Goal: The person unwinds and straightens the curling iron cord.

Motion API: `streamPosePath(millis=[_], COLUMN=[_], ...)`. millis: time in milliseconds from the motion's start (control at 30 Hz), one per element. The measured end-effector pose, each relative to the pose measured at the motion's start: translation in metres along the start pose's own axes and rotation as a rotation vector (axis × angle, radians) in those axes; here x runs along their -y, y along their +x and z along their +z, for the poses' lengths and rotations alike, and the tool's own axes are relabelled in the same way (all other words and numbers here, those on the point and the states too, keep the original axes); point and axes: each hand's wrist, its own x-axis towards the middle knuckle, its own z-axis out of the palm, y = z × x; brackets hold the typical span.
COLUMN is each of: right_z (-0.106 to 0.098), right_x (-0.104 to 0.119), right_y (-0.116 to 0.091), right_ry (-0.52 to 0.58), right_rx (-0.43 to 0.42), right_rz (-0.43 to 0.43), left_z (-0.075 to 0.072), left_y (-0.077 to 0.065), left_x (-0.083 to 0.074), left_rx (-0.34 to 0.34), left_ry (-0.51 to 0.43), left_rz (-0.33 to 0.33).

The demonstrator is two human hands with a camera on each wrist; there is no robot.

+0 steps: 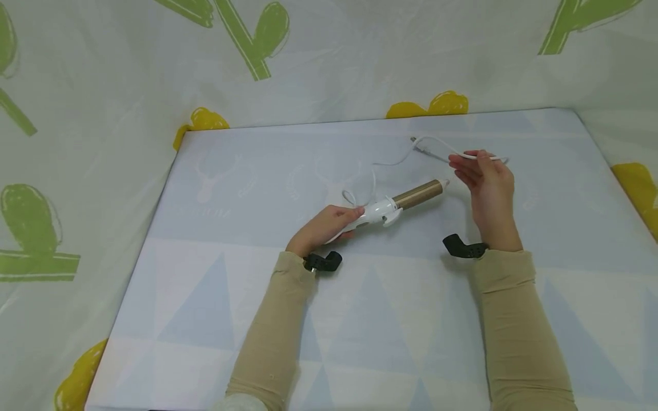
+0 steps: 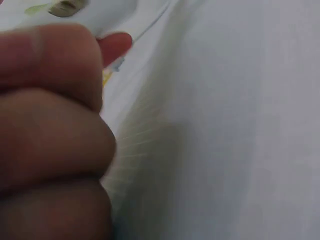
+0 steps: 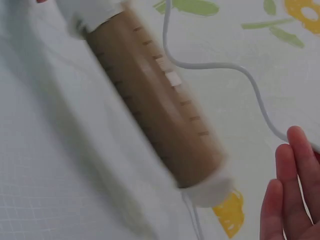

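My left hand [image 1: 325, 225] grips the white handle of a curling iron [image 1: 418, 194]; its gold barrel points to the right and away from me. In the left wrist view the curled fingers [image 2: 55, 135] fill the left side. To the right, my right hand [image 1: 492, 188] pinches the white power cord [image 1: 437, 138] between thumb and fingers, beyond the barrel's tip. The plug [image 1: 413, 140] dangles near the raised cord. Large in the right wrist view are the slotted barrel [image 3: 155, 100] with its white tip and the cord running to the fingertips [image 3: 295, 132].
Beneath the hands is a table [image 1: 195, 285] covered in a pale blue and white cloth with triangles. A plastic sheet [image 1: 334, 63] with green and yellow plant prints hangs behind it and at the sides. Black wrist mounts [image 1: 462, 246] sit at both cuffs.
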Motion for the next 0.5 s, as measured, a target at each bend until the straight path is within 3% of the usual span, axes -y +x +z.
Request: streamPosePath(millis=[100,267,500], right_z=[-0.001,-0.002,-0.004], right_x=[0.001,0.004,0.01], right_y=[0.0,-0.001,-0.002], right_ry=[0.038,0.091,0.181], right_rx=[-0.003,-0.007,-0.004], right_rz=[-0.017,-0.006,0.009], left_z=[-0.005,-0.017,-0.034], left_y=[-0.002,-0.006,-0.012], left_x=[0.004,0.01,0.017], left_rx=[-0.038,-0.11,-0.238], left_ry=[0.02,-0.038,-0.038], left_rz=[-0.042,-0.109,-0.124])
